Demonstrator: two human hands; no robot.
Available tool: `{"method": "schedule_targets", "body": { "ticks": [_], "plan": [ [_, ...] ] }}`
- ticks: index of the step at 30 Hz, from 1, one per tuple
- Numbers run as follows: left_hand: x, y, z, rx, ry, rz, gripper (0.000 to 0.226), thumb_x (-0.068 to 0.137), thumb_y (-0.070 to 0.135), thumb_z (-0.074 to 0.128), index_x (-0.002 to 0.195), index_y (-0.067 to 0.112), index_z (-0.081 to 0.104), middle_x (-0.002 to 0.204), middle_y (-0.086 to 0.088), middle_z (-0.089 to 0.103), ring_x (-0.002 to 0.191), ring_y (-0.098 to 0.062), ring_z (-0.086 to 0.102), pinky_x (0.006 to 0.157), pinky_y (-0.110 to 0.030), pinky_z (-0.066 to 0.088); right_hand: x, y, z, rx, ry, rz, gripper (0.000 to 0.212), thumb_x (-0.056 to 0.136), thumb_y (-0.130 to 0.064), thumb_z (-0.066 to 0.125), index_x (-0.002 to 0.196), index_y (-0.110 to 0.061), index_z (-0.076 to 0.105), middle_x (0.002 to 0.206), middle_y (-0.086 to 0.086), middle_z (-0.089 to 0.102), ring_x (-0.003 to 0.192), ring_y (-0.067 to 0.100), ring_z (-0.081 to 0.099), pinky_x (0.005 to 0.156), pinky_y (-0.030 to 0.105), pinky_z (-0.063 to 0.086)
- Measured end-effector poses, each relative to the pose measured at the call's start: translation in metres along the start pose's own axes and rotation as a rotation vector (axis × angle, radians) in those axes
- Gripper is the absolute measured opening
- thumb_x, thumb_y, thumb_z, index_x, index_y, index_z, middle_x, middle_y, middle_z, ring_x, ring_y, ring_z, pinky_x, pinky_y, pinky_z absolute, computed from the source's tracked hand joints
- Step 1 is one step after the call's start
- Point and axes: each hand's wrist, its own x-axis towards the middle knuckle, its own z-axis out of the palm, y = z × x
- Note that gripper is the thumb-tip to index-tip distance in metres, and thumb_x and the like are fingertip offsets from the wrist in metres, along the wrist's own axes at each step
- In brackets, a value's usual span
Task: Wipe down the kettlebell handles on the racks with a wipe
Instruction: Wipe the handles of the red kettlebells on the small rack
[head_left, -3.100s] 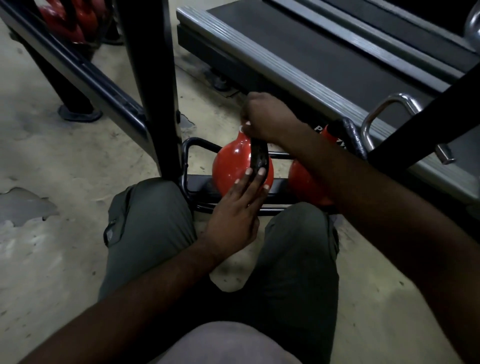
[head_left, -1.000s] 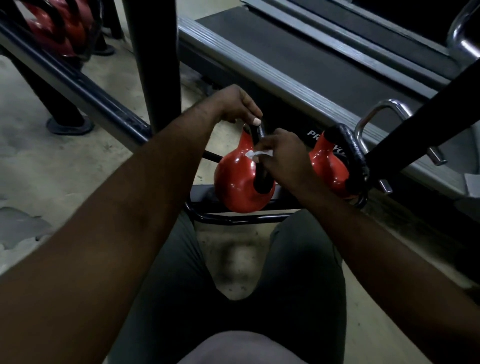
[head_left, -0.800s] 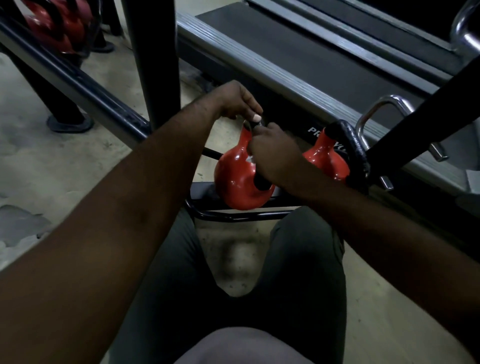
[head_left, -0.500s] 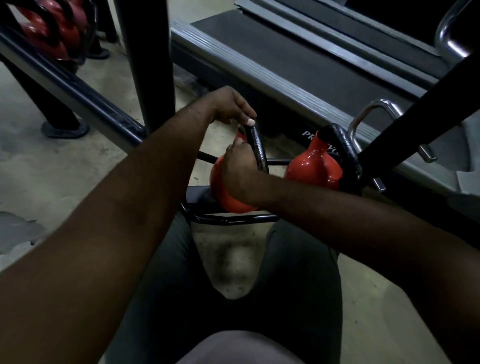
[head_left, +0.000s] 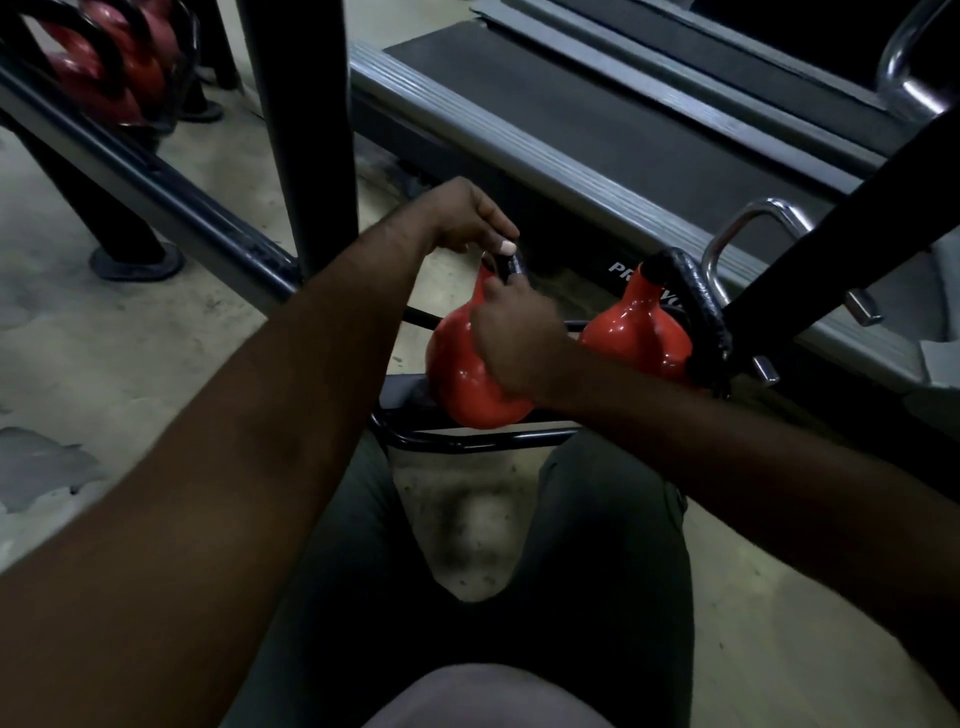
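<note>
Low black rack rail carrying a glossy red kettlebell. The right hand wraps round its black handle; the left hand pinches the handle's top. Second red kettlebell just beside, rightward; treadmill behind.

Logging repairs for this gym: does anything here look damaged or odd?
A ragged grey patch at the left edge shows where the floor coating has flaked. The right kettlebell handle looks lumpy, as if tape-wrapped.
</note>
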Motion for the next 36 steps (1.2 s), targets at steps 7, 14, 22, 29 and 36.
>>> {"method": "schedule_targets", "body": {
  "ticks": [7, 14, 22, 29, 36],
  "plan": [
    [0.001, -0.001, 0.001, -0.008, 0.003, 0.013, 0.023, 0.081, 0.016, 0.078, 0.101, 0.025, 0.074, 0.101, 0.009, 0.071, 0.097, -0.006, 0.060, 0.078, -0.026, 0.047, -0.024, 0.059, 0.062, 1.414, 0.459, 0.369, 0.010, 0.086, -0.013, 0.073, 0.096, -0.011, 0.076, 0.092, 0.001, 0.075, 0.086, 0.013, 0.071, 0.077, 0.029, 0.055],
    [0.000, -0.008, 0.005, -0.047, 0.032, 0.049, 0.023, 0.082, 0.018, 0.077, 0.104, 0.024, 0.074, 0.109, 0.007, 0.071, 0.108, -0.008, 0.061, 0.090, -0.032, 0.049, -0.022, 0.055, 0.088, 2.082, 0.137, 0.479, 0.014, 0.096, 0.005, 0.048, 0.094, -0.007, 0.056, 0.083, 0.003, 0.069, 0.071, 0.012, 0.065, 0.067, 0.024, 0.055],
    [0.000, -0.010, 0.006, -0.034, 0.035, 0.058, 0.027, 0.082, 0.018, 0.077, 0.109, 0.022, 0.073, 0.109, 0.006, 0.072, 0.107, -0.011, 0.063, 0.095, -0.035, 0.051, -0.021, 0.060, 0.087, 1.985, 0.182, 0.416, 0.020, 0.094, 0.009, 0.051, 0.085, -0.007, 0.055, 0.082, 0.007, 0.066, 0.079, 0.019, 0.058, 0.075, 0.028, 0.050],
    [-0.002, -0.007, 0.005, -0.032, 0.033, 0.038, 0.026, 0.081, 0.019, 0.078, 0.107, 0.024, 0.075, 0.109, 0.009, 0.072, 0.104, -0.006, 0.062, 0.089, -0.031, 0.049, -0.067, 0.053, 0.082, 1.112, 0.502, 0.268, 0.009, 0.085, -0.016, 0.073, 0.093, -0.019, 0.076, 0.088, -0.004, 0.071, 0.086, 0.009, 0.067, 0.079, 0.025, 0.051],
    [-0.002, -0.007, 0.005, -0.017, 0.034, 0.040, 0.026, 0.082, 0.020, 0.077, 0.108, 0.024, 0.074, 0.111, 0.010, 0.071, 0.106, -0.005, 0.060, 0.094, -0.035, 0.049, -0.027, 0.023, 0.026, 0.241, 0.349, 0.014, 0.026, 0.093, -0.027, 0.052, 0.097, -0.014, 0.075, 0.097, 0.010, 0.061, 0.092, 0.027, 0.056, 0.069, 0.030, 0.036]
  ]
}}
